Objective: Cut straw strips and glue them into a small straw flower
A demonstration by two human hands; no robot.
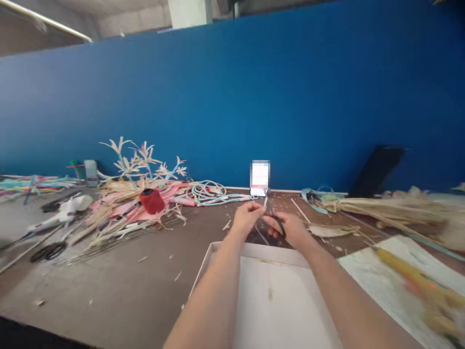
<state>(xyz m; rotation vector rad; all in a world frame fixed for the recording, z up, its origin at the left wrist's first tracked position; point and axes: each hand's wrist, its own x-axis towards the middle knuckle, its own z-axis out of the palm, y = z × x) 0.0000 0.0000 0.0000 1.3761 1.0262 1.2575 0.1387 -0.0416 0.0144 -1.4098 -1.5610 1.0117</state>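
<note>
Both hands meet beyond the far rim of a shallow white box (276, 253). My right hand (288, 227) is closed around a pair of dark-handled scissors (279, 227), whose blades point up and away from me. Close beside it, my left hand (249, 217) pinches a thin pale strip (266, 200) between thumb and fingertips, near the blades. Whether the blades touch the strip is too small to tell. Small pale scraps (227, 225) lie on the brown table around the hands.
Left: a red spool of thread (152, 200), pale husk-like flowers (145, 152), looped light-blue cord (209, 192), a white glue gun (65, 213) and black-handled scissors (49, 251). A lit phone (260, 177) stands against the blue wall. Right: dried fibre bundles (363, 206) and a blurred yellow object (407, 269) on paper.
</note>
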